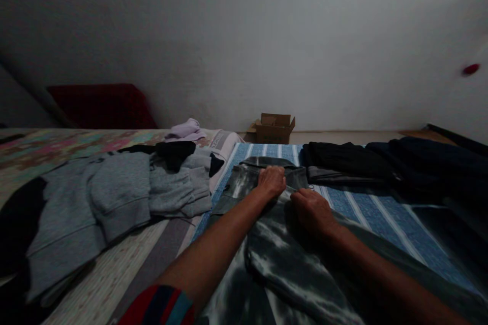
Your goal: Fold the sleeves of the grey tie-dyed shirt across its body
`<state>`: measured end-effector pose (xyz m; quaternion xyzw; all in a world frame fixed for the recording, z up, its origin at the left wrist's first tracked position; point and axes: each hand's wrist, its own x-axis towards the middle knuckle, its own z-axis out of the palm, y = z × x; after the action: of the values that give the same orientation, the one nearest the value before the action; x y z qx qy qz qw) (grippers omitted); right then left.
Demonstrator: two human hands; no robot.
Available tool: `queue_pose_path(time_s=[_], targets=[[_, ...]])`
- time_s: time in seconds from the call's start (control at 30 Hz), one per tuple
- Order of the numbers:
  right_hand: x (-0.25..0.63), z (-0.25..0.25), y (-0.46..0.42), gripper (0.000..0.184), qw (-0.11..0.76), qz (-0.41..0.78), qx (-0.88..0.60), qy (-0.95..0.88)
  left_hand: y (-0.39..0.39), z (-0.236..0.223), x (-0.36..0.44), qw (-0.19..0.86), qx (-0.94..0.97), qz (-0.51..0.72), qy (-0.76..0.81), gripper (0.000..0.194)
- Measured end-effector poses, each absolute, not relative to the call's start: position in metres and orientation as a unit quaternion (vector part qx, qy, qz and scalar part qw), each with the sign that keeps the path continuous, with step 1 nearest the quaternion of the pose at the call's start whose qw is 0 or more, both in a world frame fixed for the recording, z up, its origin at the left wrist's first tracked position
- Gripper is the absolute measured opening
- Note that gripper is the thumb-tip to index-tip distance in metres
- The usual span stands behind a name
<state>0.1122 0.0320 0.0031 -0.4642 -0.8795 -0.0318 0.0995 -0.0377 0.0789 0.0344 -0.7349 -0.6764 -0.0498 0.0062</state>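
Observation:
A grey and white tie-dyed garment (274, 238) lies spread in front of me, with long sections of cloth running towards me. Whether it is trousers or a jacket I cannot tell. My left hand (272, 181) is closed on the cloth near its far end, fingers curled down. Just to the right and slightly nearer, my right hand (310, 208) also grips the garment with bent fingers. Both fingertips are partly hidden. A small ring or button shows at the garment's far right edge.
Grey sweat clothes (118, 193) lie heaped on the left, with a lilac cloth (186, 130) behind them. Dark folded clothes (343, 160) are stacked on the right over a blue striped cover (354, 208). An open cardboard box (272, 132) stands by the wall.

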Motion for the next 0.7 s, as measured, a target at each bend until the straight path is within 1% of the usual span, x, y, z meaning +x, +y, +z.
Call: queue_pose_path(time_s=[0.13,0.2,0.33,0.43,0.53,0.6,0.7], targets=[[0.117,0.007,0.040,0.026,0.093,-0.011,-0.502,-0.860,0.082,0.025,-0.030,0.001,-0.720,-0.065,-0.690,0.024],[0.119,0.011,0.051,0.028,0.098,0.022,-0.527,-0.844,0.085,0.019,-0.032,0.004,-0.712,-0.079,-0.698,0.025],[0.116,0.020,0.088,0.043,0.110,0.124,-0.566,-0.808,0.087,0.010,-0.034,0.015,-0.700,-0.105,-0.706,0.026],[0.106,0.025,0.119,0.051,0.088,0.170,-0.566,-0.801,0.085,0.005,-0.034,0.020,-0.698,-0.117,-0.706,0.027],[0.096,0.023,0.143,0.047,0.045,0.224,-0.561,-0.796,0.085,0.002,-0.034,0.023,-0.698,-0.123,-0.705,0.027],[0.093,0.019,0.152,0.038,0.024,0.240,-0.562,-0.791,0.085,0.000,-0.034,0.023,-0.698,-0.124,-0.705,0.027],[0.094,0.014,0.156,0.022,0.017,0.225,-0.581,-0.782,0.086,0.000,-0.033,0.021,-0.698,-0.123,-0.705,0.028]])
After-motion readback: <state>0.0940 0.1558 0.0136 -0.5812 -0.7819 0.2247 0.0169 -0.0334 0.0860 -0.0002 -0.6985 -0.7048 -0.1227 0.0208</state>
